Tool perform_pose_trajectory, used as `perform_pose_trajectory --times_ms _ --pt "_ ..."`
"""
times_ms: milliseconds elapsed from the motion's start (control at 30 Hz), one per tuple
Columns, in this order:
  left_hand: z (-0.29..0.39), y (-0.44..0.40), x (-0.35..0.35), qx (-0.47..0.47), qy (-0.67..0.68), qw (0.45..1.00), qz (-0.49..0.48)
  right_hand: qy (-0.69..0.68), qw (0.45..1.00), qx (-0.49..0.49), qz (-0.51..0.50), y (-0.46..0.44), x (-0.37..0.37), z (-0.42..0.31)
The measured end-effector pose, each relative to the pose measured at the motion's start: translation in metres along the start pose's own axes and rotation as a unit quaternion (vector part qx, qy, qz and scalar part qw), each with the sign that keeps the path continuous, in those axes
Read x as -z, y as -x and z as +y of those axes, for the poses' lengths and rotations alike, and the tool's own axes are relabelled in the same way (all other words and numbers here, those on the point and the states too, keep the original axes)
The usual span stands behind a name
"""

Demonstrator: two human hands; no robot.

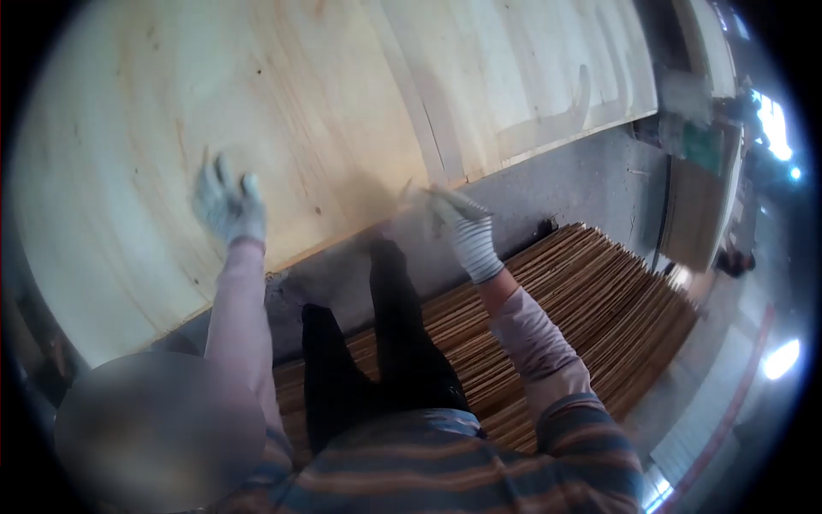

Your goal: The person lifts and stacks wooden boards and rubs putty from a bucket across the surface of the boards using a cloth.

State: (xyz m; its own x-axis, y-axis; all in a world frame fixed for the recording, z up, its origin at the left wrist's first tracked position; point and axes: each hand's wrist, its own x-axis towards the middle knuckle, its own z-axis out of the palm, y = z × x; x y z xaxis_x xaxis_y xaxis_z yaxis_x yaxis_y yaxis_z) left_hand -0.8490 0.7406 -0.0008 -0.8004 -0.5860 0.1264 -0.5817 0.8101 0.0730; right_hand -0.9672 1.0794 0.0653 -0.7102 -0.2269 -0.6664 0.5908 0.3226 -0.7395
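A large pale wooden sheet [291, 111] with knots and brownish grain stretches out in front of me. Over its left part is my left hand [229, 204], in a whitish glove, fingers apart and slightly bent; it appears to hold nothing. My right hand [462, 230], in a glove with a striped cuff, is at the sheet's near edge. Its fingers are pressed together and blurred, with a small pale tip sticking out to the left that I cannot make out. A seam with a dark slit runs through the sheet just beyond this hand.
Below the sheet, a long stack of thin brown boards [565, 300] lies to the right of and behind my legs. Grey floor [591, 176] shows between stack and sheet. More upright panels [702, 197] stand at the right. A blurred round shape [158, 433] covers the lower left.
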Motion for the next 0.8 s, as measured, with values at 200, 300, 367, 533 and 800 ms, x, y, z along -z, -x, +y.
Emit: perform_pose_trajectory --times_ms 200,300,367,533,800 --pt "-0.059 0.066 -0.017 0.145 -0.097 0.982 0.073 0.337 0.855 0.39 0.058 -0.157 0.005 -0.098" --pt "-0.048 0.054 -0.012 0.163 -0.059 0.983 0.055 0.451 0.81 0.375 0.001 -0.202 -0.018 -0.152" --pt "-0.046 0.062 -0.01 0.175 -0.06 0.982 0.036 0.373 0.848 0.335 -0.173 -0.191 -0.009 -0.129" --pt "-0.061 0.067 -0.029 0.174 -0.12 0.975 0.063 0.217 0.895 0.32 -0.224 -0.08 0.021 -0.046" --pt "-0.049 0.063 -0.011 0.177 -0.142 0.972 0.061 0.447 0.795 0.381 0.147 0.015 -0.126 0.049"
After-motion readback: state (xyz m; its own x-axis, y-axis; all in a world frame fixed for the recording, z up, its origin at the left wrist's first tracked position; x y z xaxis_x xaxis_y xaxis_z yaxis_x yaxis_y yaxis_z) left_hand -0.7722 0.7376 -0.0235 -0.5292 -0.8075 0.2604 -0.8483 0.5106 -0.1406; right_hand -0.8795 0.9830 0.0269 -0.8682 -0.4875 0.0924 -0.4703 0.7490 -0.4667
